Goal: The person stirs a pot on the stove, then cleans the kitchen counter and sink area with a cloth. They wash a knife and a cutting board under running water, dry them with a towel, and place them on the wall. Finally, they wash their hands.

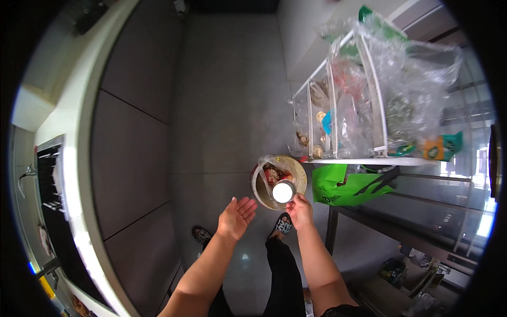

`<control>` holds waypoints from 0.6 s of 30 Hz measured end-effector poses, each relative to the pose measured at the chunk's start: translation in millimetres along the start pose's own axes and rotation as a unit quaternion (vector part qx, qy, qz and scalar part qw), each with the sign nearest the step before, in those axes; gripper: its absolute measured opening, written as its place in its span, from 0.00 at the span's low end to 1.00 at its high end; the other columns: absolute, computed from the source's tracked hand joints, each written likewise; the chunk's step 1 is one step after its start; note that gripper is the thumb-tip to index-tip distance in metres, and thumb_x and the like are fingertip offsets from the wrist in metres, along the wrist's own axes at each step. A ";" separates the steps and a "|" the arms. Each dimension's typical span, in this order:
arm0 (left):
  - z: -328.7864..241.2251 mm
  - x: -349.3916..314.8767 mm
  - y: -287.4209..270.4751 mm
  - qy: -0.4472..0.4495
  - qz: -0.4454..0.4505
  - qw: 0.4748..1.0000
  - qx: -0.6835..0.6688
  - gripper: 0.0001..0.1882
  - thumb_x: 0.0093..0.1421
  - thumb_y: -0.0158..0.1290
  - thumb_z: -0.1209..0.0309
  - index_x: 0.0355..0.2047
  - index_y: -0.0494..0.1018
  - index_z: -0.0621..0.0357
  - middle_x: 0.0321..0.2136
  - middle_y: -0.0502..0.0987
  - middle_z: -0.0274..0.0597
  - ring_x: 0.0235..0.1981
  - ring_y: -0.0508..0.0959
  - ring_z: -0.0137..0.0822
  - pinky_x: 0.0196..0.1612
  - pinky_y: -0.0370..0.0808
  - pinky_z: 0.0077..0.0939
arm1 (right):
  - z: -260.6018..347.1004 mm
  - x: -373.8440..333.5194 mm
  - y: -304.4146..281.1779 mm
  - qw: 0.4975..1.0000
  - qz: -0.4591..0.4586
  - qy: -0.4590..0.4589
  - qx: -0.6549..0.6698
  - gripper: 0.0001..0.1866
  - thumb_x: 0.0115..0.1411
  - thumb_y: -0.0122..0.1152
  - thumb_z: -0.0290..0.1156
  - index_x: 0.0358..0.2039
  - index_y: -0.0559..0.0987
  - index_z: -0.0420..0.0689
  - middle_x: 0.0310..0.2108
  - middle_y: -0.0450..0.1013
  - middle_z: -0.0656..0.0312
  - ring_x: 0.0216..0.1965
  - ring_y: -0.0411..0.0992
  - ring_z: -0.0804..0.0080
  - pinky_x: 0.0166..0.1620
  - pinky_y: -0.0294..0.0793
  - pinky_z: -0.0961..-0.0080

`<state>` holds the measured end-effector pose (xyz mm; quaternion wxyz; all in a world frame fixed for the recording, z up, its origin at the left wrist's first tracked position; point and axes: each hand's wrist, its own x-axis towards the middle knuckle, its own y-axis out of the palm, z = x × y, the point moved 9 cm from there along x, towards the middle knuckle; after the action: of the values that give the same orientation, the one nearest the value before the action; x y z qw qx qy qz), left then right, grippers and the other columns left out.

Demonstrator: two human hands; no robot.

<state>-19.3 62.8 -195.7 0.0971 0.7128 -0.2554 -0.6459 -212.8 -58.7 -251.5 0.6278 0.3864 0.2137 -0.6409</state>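
My right hand [299, 210] grips a small round thing [284, 191] by its edge, thumb and fingers closed on it. Its face is bright white with a greyish rim; I cannot tell whether it is a cup, a jar or a lid. It is over a round, pale waste bin [301, 178] that stands on the floor. Clear plastic and reddish refuse [273, 173] show inside the bin. To the left of the bin, my left hand [237, 216] is open, palm up, fingers stretched out, with nothing in it.
A white wire rack [377, 105] at the right holds plastic bags and food items. Below it hangs a bright green bag [338, 185]. Dark cabinet fronts [132, 148] and a white counter [79, 153] run along the left. My slippered feet [283, 224] are close to the bin.
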 end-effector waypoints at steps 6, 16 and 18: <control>96.5 93.7 -25.9 -0.044 -0.030 0.999 -0.004 0.27 0.69 0.35 0.53 0.53 0.63 0.66 0.52 0.70 0.51 0.55 0.69 0.47 0.59 0.64 0.41 | -85.4 147.8 -104.4 0.981 -0.097 0.158 0.060 0.03 0.62 0.54 0.32 0.31 0.73 0.50 0.21 0.66 0.71 0.16 0.60 0.80 0.18 0.57 0.82; 99.7 101.9 -31.3 -0.006 -0.031 0.999 -0.021 0.27 0.68 0.37 0.52 0.54 0.62 0.65 0.52 0.70 0.52 0.56 0.69 0.47 0.59 0.63 0.41 | -151.6 177.8 -143.8 0.957 -0.111 0.257 -0.069 0.09 0.59 0.58 0.33 0.24 0.69 0.50 0.16 0.61 0.69 0.13 0.58 0.80 0.14 0.54 0.85; 93.4 91.9 -29.2 -0.001 -0.028 0.999 -0.021 0.27 0.68 0.37 0.52 0.54 0.62 0.65 0.53 0.69 0.52 0.56 0.68 0.47 0.59 0.63 0.41 | -149.1 162.3 -134.3 0.957 -0.113 0.259 -0.067 0.09 0.59 0.57 0.32 0.23 0.69 0.50 0.16 0.61 0.69 0.13 0.58 0.79 0.14 0.54 0.85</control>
<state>-99.8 60.6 -303.1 0.0935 0.7168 -0.2218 -0.6544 -295.1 -33.2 -494.8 0.4991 0.4691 0.4538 -0.5700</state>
